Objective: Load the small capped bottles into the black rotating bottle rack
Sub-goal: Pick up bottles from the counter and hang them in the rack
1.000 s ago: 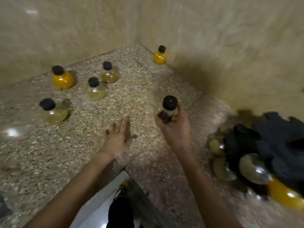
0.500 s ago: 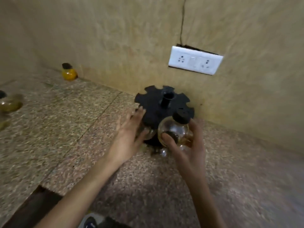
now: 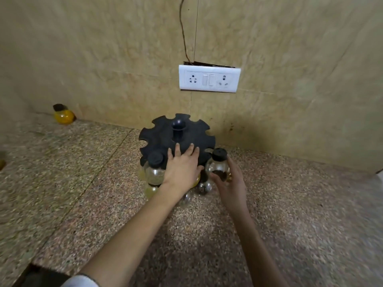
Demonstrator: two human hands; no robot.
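Note:
The black rotating rack (image 3: 161, 133) stands on the speckled counter against the wall, its notched top disc facing me. My left hand (image 3: 182, 164) lies flat on the disc's front edge with fingers straight. My right hand (image 3: 228, 181) grips a round clear bottle (image 3: 217, 165) with a black cap and dark contents, held at the rack's right edge beside a notch. Another capped bottle (image 3: 155, 167) hangs in a front-left notch. More round bottles (image 3: 202, 187) sit lower in the rack, partly hidden by my hands.
An orange bottle with a black cap (image 3: 63, 114) stands at the wall far left. A white socket and switch plate (image 3: 209, 78) is on the wall above the rack. The counter's front edge (image 3: 31, 266) is at the lower left.
The view swung from the loose bottles to the rack. My right hand carried the bottle to the rack's right edge. My left hand moved onto the top disc.

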